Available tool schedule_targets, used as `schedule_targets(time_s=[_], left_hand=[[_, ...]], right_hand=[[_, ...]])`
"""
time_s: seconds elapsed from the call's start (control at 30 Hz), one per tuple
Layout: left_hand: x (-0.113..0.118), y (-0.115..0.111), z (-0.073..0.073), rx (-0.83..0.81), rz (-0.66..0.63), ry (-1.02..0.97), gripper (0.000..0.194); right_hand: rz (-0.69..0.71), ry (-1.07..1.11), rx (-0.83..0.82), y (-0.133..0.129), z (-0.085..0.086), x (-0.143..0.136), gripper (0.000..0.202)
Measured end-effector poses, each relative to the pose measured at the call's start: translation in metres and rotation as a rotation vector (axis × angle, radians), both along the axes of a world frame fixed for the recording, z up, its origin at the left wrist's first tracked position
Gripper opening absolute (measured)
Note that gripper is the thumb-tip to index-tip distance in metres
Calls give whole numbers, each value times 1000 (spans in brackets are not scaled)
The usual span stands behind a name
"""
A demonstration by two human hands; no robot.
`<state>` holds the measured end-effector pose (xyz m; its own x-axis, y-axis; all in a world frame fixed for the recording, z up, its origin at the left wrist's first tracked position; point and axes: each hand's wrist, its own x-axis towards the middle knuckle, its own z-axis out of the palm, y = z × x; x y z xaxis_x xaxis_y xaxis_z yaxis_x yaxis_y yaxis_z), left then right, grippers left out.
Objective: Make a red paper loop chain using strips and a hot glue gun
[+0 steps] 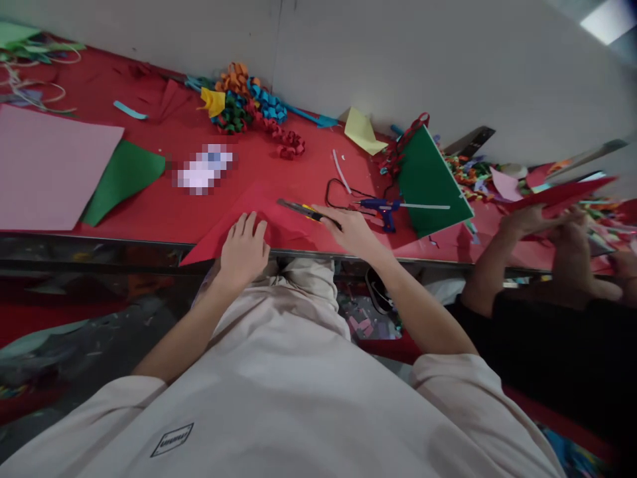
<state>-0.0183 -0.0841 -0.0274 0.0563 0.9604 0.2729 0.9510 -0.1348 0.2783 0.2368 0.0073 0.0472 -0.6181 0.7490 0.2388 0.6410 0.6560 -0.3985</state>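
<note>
My left hand [245,245] lies flat with its fingers stretched out on a sheet of red paper [205,247] at the table's front edge. In my right hand [352,229] is a yellow and black utility knife [309,211]; its dark blade points left over the red paper, and I cannot tell whether it touches. The sheet's outline is hard to make out against the red table [308,156]. Just right of my right hand rests a blue glue gun [382,207] with a pale glue stick [428,206] sticking out of its back.
Curled paper strips [243,106] lie by the wall. A green board [432,182] leans at right, and pink paper [50,169] and green paper [124,176] lie at left. A blurred-out object [206,169] sits mid-table. At far right, a co-worker's hands [527,222] hold red paper [572,196].
</note>
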Motion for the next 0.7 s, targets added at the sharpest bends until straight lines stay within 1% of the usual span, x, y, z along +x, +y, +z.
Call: schedule_targets(time_s=[0.13,0.33,0.53,0.7], left_hand=[[-5,-1,1,21,87,43,53],[-5,0,-2,17,30,64,51],[-5,2,1,-24,-13,57,51],[-6,3,2,-38,-20,35,51]], right_hand=[[-8,35,39,3,-4,-6,41],[81,-60,38,12,-11,-12,41],[90,-65,6,9,-19,-5,42],[102,-76,-21,6,-18,-1,43]])
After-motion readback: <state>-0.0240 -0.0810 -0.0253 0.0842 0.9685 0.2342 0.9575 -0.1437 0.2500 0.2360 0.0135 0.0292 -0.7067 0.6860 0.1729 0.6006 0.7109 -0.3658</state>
